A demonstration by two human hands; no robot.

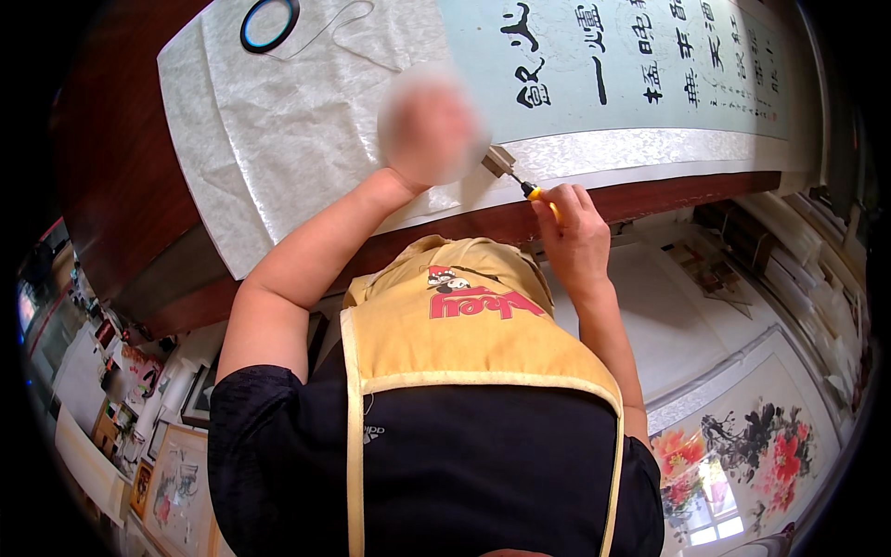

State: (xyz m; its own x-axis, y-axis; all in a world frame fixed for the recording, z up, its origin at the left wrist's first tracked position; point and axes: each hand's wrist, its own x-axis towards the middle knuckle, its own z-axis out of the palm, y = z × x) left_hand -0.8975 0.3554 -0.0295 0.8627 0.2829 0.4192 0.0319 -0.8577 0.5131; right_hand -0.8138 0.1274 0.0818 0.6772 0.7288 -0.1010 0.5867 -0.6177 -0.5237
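Note:
My right hand (574,230) grips a small tool (534,190) with a yellow-and-black handle and a flat metal blade (498,160) resting at the border of a pale blue calligraphy scroll (603,56). My left hand (429,130) lies just left of the blade on creased white paper (241,148); it is blurred, so its fingers cannot be made out. Up on that paper sit a roll of dark tape (269,45) with a blue inner ring and a loose looped cord (345,28).
A dark red-brown table (121,186) carries the papers. Below it on the right are white boards (640,288) and a flower painting (770,446). At the lower left stand framed pictures (181,473) and cluttered rolls and sheets. My yellow apron (473,343) faces the table's edge.

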